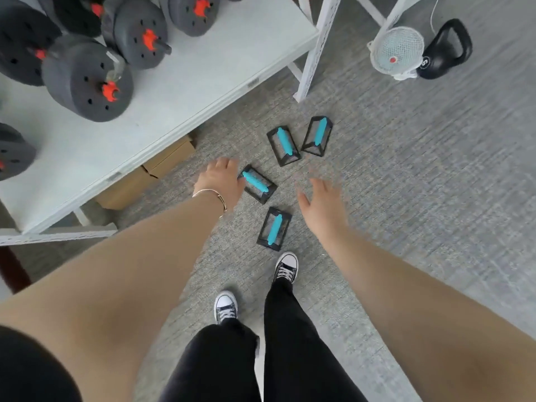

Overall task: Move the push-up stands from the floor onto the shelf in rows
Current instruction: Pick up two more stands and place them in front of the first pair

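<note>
Four black rectangular push-up stands [279, 181] with ribbed turquoise handles lay scattered on grey woven carpet [406, 175] at frame centre. The left hand [221, 178] reached one, its grip hidden; the right hand [322, 204] hovered, fingers spread.

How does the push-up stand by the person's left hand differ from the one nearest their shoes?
The black-framed, blue-gripped push-up stand by the left hand lies diagonally, its end under the left hand; the stand nearest the shoes runs nearly straight away from the person and lies free of both hands. Both rest upright on the grey carpet and look identical.
</note>
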`<action>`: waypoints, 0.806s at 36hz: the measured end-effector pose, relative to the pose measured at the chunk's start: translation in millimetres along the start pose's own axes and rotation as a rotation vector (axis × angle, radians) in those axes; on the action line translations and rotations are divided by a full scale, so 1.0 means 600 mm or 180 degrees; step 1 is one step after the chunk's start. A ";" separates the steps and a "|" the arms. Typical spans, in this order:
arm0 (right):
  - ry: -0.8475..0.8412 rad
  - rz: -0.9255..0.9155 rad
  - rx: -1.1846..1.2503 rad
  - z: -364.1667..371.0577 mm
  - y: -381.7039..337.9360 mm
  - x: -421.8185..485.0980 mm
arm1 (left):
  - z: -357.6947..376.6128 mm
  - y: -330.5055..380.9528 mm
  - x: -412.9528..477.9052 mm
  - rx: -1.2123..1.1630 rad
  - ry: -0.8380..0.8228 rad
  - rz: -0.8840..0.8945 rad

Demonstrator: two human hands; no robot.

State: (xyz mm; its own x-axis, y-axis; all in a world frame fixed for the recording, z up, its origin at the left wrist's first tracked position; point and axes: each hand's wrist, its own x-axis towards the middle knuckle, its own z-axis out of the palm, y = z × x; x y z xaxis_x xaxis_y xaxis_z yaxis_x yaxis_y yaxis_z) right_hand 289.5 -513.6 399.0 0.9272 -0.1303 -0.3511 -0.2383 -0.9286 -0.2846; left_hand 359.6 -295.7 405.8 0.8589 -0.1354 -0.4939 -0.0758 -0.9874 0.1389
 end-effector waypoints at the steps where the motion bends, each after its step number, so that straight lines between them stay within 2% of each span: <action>1: -0.0039 0.0059 0.0026 0.026 0.012 0.013 | 0.017 0.000 0.029 0.0045 -0.0043 0.0038; 11: -0.0622 0.0807 0.0434 0.342 0.087 0.110 | 0.247 -0.032 0.293 0.0917 -0.0374 0.0695; 19: -0.0830 0.1436 0.0777 0.592 0.107 0.137 | 0.434 -0.087 0.462 0.1030 -0.0475 0.1381; 29: -0.0558 0.2824 0.1765 0.794 0.111 0.177 | 0.583 -0.105 0.566 0.1273 -0.0614 0.2102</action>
State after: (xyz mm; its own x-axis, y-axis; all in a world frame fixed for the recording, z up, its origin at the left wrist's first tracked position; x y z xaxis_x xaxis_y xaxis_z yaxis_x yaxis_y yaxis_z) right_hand 234.6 -423.5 -82.3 0.3126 -0.5908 -0.7438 -0.9488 -0.2313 -0.2150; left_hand 478.7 -308.1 -71.1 0.4729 -0.6786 -0.5620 -0.7462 -0.6477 0.1541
